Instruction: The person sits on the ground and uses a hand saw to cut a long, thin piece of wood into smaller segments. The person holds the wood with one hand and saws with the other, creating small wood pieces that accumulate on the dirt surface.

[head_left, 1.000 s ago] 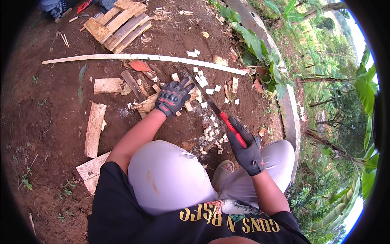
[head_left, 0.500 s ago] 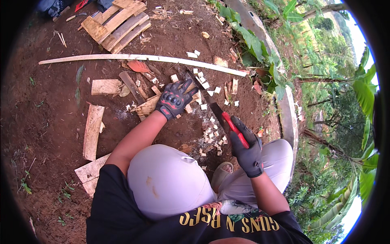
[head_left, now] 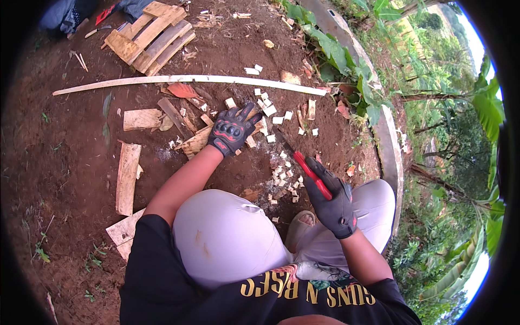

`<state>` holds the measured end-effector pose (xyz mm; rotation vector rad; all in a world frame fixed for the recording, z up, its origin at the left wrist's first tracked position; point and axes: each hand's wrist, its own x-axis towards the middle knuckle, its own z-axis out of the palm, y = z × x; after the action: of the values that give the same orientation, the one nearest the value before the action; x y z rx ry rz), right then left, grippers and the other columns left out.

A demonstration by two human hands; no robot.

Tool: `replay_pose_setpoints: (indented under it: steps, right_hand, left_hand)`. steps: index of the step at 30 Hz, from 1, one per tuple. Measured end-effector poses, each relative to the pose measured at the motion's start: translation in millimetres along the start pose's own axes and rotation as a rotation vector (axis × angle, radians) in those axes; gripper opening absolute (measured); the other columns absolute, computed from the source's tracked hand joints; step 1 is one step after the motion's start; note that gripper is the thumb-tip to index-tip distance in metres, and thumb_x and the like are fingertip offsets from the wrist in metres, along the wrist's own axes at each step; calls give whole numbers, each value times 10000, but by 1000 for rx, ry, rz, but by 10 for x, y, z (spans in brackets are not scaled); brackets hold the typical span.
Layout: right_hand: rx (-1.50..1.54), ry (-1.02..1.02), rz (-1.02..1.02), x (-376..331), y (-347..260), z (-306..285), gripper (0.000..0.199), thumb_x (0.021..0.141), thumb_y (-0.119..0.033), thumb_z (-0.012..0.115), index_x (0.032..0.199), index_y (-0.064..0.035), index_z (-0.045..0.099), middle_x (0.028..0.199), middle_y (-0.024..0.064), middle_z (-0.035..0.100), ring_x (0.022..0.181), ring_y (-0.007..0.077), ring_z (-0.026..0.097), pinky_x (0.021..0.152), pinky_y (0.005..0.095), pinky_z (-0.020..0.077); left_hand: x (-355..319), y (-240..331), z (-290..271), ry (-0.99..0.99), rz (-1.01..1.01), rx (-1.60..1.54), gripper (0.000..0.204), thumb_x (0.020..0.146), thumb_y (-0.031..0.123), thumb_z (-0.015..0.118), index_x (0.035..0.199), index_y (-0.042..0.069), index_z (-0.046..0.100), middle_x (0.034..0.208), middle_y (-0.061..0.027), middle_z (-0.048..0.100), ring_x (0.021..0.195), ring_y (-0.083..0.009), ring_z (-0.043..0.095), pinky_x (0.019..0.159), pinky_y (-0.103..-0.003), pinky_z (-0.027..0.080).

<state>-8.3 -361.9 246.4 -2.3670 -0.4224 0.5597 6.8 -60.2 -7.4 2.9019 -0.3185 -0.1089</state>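
My left hand, in a black and red padded glove, presses down on a piece of wood, its fingers bent over it. Most of that piece is hidden under the glove. In my gloved right hand is a hand saw, gripped by its red handle. The dark blade points up and left, seen nearly edge-on, its tip close to small cut wood blocks. More little blocks lie scattered on the soil between my hands and my foot.
A long thin wooden strip crosses the ground beyond my hands. Stacked boards lie at the far left, with loose boards nearer on the left. A concrete edging and leafy plants border the right side.
The saw blade has turned and now shows narrower and shorter, away from the wood by my left hand. My left hand stays on the wood. The whole view has shifted slightly.
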Motion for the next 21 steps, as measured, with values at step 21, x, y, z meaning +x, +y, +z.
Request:
replay_pose_setpoints:
  steps: [21]
  right_hand:
    - [-68, 92, -109, -431, -88, -324, 433, 1046, -201, 732, 1470, -122, 694, 1028, 222, 800, 851, 346, 810, 791, 402, 630]
  left_hand:
    - [-13, -33, -47, -80, -59, -52, 506, 1087, 348, 588, 1593, 321, 596, 1714, -77, 479, 1416, -345, 564, 1181, -537, 450]
